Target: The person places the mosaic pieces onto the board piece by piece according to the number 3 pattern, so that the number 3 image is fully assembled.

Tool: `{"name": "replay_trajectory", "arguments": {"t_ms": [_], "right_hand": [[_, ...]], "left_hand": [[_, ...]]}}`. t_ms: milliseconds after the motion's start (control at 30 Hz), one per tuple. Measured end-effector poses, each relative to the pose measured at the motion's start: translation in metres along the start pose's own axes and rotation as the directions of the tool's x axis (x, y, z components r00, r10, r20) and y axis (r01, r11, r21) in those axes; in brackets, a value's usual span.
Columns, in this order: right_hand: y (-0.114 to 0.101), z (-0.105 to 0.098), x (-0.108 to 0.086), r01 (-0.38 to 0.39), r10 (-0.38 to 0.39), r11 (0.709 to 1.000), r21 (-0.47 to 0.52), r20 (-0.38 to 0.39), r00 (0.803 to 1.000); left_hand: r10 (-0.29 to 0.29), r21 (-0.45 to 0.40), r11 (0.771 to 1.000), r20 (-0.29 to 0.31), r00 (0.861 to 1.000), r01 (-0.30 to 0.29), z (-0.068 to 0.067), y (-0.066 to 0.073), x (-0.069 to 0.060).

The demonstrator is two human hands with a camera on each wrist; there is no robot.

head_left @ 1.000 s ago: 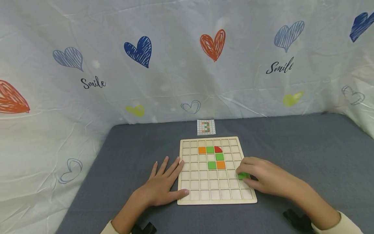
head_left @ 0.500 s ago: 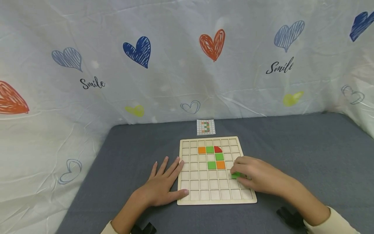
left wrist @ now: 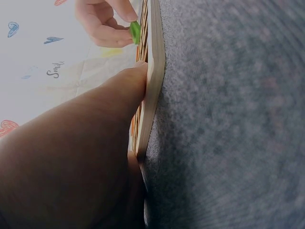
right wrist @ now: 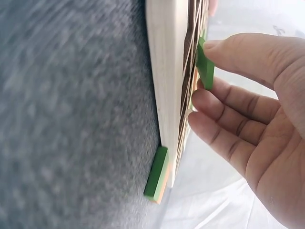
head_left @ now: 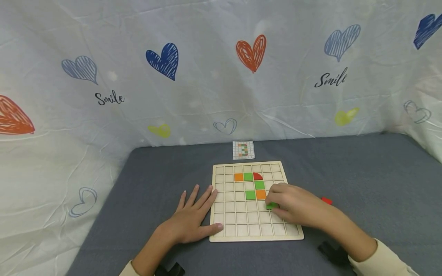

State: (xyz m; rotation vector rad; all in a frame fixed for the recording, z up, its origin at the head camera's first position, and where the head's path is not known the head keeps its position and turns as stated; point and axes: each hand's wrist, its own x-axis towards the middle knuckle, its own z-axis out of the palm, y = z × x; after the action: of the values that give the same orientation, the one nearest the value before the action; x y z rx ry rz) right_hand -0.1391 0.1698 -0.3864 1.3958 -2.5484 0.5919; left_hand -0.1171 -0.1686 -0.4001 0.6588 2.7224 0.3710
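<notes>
- While pinching the flat green tile (head_left: 272, 206) between thumb and fingers of the right hand (head_left: 295, 203), held it tilted over the wooden board (head_left: 243, 230), just beside the nearer orange tile (head_left: 260, 194).
- Had carried it leftward from the board's right edge; judged closer to the laid tiles (head_left: 248, 176), not yet seated.
- Rested the left hand (head_left: 190, 225), spread and gripping nothing, across the left edge.
- Uncovered a red piece (head_left: 326, 201) on grey cloth (head_left: 165, 172).
- Saw pale gridded wood, smooth square tiles, wrinkled white fabric (head_left: 193, 103) behind.

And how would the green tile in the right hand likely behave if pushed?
The green tile is probably stiff: pinched by the right hand, it shows no clear bend. It looks small and thin, so likely light. Its flat faces suggest it would slide rather than roll.
</notes>
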Motion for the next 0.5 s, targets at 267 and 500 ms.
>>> {"name": "replay_trajectory", "arguments": {"t_ms": [267,500], "right_hand": [[-0.0047,0.0027,0.0052,-0.023,0.023,1.000,-0.017,0.019,1.000],[-0.0096,0.0059,0.0102,-0.027,0.029,0.999,-0.032,0.033,0.999]], "left_hand": [[0.012,-0.002,1.000,-0.010,1.000,-0.012,0.0019,-0.0012,0.0002],[0.010,-0.008,1.000,-0.003,1.000,-0.010,0.0025,-0.0015,0.0001]]}}
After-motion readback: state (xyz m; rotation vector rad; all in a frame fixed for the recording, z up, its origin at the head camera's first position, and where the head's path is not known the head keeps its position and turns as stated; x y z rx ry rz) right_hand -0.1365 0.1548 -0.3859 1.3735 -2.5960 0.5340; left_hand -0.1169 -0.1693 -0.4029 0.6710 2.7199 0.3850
